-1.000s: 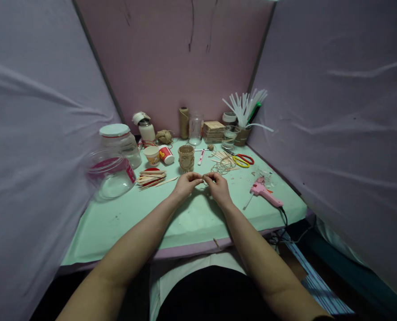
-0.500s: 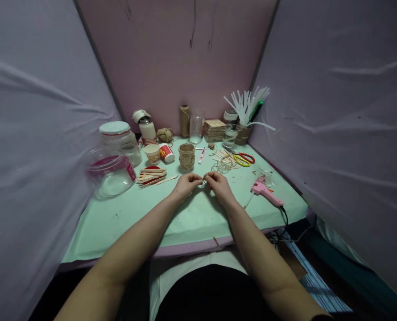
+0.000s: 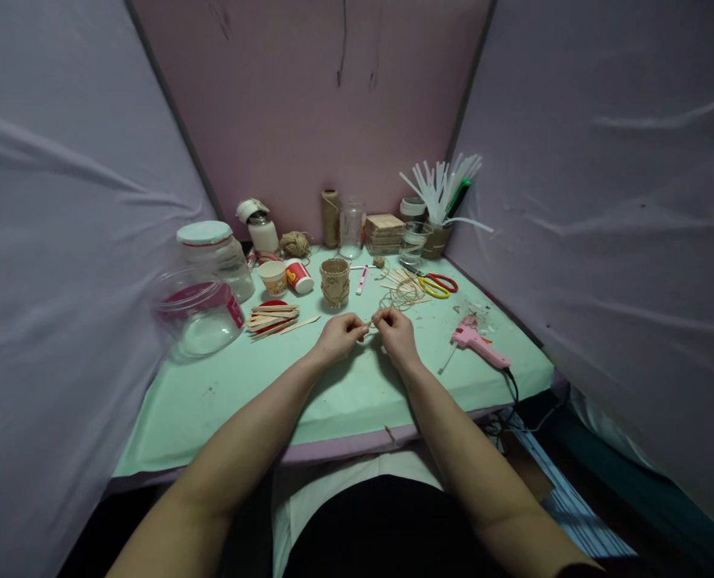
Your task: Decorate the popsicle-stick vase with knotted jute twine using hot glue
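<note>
My left hand (image 3: 340,337) and my right hand (image 3: 395,333) meet above the middle of the table, each with its fingertips pinched. Between them shows a small tan bit of twine (image 3: 370,324), mostly hidden by the fingers. Loose loops of the same kind of twine (image 3: 400,297) lie just beyond my right hand, over some flat wooden sticks. Straight ahead of the hands stands a twine-decorated cup (image 3: 335,285), upright. A pink and white cutter (image 3: 363,279) lies to the right of that cup.
On the right lie a pink glue gun (image 3: 480,347) with its cord and scissors (image 3: 435,282). Craft sticks (image 3: 273,317), paper cups (image 3: 273,278) and a clear plastic tub (image 3: 204,321) are on the left. Jars, twine rolls and glue sticks (image 3: 444,193) line the back.
My hands have drawn slightly apart, with a little more of the twine showing between the fingertips. The view has shifted a touch; the things on the table have stayed put.
</note>
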`<action>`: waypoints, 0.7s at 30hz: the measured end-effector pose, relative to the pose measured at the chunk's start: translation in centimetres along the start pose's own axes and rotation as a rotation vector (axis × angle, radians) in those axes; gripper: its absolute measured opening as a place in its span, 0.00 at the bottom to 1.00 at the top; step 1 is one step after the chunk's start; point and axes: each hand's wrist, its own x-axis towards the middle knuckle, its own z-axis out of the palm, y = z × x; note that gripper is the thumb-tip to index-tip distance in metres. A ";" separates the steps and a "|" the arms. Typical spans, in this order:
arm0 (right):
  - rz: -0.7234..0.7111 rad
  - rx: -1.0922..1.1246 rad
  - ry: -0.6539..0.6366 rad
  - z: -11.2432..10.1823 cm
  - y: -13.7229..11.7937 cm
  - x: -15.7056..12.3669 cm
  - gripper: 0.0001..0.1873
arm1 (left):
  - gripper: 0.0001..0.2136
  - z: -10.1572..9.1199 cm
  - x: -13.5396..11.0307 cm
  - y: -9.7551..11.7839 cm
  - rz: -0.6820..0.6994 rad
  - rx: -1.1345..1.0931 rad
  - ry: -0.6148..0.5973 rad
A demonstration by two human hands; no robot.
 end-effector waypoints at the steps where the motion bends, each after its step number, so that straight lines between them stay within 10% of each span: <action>1: 0.024 0.030 0.014 0.0 0.1 0.0 0.07 | 0.07 0.0 0.0 0.1 0.000 0.002 -0.011; 12: 0.050 0.073 -0.102 -0.3 -0.5 0.3 0.09 | 0.09 0.2 -0.3 0.5 -0.134 -0.216 0.038; 21: -0.431 -0.318 -0.121 -0.4 0.0 -0.2 0.13 | 0.10 0.2 0.6 -1.4 -0.003 -0.138 0.147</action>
